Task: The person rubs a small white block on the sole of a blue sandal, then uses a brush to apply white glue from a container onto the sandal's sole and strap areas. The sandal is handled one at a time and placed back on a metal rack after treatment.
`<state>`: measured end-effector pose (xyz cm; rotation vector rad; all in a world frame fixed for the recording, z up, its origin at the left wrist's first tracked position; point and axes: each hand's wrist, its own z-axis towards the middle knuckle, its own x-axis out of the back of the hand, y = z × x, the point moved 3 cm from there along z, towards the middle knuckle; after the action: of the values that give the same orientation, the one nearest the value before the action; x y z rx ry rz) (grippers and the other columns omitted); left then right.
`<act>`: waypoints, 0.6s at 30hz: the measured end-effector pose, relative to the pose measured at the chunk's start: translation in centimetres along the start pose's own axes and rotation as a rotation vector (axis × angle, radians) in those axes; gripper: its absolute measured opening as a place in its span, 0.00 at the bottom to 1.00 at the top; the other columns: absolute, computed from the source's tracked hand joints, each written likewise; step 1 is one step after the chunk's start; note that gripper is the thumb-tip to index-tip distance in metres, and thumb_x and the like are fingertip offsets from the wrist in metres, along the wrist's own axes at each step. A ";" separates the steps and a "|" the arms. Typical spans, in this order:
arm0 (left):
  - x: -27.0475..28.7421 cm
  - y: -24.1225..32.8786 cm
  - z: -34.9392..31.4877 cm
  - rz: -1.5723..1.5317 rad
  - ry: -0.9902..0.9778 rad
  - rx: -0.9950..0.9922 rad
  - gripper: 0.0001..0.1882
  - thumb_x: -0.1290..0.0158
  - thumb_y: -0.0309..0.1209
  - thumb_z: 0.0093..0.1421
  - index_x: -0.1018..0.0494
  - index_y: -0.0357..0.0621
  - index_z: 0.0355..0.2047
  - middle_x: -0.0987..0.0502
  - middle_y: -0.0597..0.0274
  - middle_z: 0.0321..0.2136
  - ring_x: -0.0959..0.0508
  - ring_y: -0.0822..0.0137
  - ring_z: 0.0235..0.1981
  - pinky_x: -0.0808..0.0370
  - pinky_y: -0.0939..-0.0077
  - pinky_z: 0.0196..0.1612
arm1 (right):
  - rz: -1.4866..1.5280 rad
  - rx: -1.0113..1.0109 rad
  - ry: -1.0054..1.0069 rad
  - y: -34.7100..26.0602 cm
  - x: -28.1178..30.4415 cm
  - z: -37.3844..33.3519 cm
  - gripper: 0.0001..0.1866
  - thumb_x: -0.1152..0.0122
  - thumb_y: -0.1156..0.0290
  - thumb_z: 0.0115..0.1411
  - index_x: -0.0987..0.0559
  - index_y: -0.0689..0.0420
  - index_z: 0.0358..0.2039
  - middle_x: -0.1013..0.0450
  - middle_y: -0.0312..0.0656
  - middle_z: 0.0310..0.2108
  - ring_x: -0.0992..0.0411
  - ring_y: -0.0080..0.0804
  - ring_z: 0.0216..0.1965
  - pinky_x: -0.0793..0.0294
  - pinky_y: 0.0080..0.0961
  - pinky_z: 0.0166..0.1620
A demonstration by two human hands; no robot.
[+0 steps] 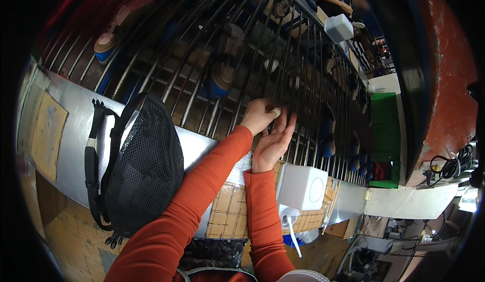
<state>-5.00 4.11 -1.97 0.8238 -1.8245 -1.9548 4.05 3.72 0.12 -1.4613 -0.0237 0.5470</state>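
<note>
Both my hands are close together over the near edge of a metal bar conveyor (187, 97). My left hand (259, 116) is bent at the fingers, with a pale band around one of its digits; its fingertips meet those of the other hand, and whether anything small is between them is hidden. My right hand (274, 143) is turned palm up, its fingers apart and slightly curled, holding nothing visible. Beyond the hands, a shoe with a blue sole edge (221, 80) sits among the bars. Beside my right wrist is a white squarish plastic container (303, 187) with a thin white spout.
A black mesh bag with straps (146, 166) lies on the metal ledge (197, 148) at left. Another shoe (112, 37) is at far left on the conveyor. Across it, a person (337, 2) works near a white container (338, 28). A red-brown machine panel (449, 90) rises at right.
</note>
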 end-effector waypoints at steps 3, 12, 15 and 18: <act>0.0 0.1 0.1 0.044 0.001 -0.041 0.13 0.47 0.31 0.55 0.24 0.37 0.38 0.20 0.53 0.30 0.21 0.63 0.30 0.26 0.70 0.35 | 0.015 -0.002 -0.013 0.0 0.0 0.0 0.36 0.62 0.46 0.65 0.54 0.52 0.66 0.47 0.47 0.66 0.52 0.37 0.67 0.62 0.45 0.65; -0.3 0.0 0.0 0.052 0.020 -0.026 0.12 0.48 0.31 0.55 0.24 0.36 0.36 0.21 0.53 0.29 0.23 0.64 0.30 0.27 0.69 0.35 | 0.030 0.009 0.009 0.1 0.2 0.0 0.37 0.61 0.45 0.65 0.55 0.52 0.67 0.49 0.49 0.66 0.53 0.38 0.67 0.60 0.44 0.66; -0.3 0.0 -0.1 0.008 -0.015 0.010 0.12 0.46 0.31 0.55 0.23 0.37 0.37 0.20 0.53 0.30 0.21 0.65 0.31 0.26 0.70 0.37 | 0.021 0.011 0.017 0.1 0.2 0.1 0.37 0.61 0.45 0.65 0.55 0.52 0.67 0.50 0.48 0.66 0.54 0.38 0.68 0.61 0.44 0.66; -0.2 0.1 -0.2 -0.021 -0.029 0.027 0.12 0.45 0.30 0.54 0.22 0.38 0.38 0.20 0.54 0.30 0.20 0.65 0.33 0.25 0.72 0.39 | 0.020 0.011 0.018 0.1 0.3 0.1 0.37 0.61 0.45 0.65 0.54 0.52 0.67 0.51 0.48 0.67 0.54 0.37 0.68 0.61 0.45 0.66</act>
<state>-4.77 4.08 -1.85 0.8307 -1.8700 -1.9686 4.22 3.87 -0.08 -1.4572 0.0084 0.5491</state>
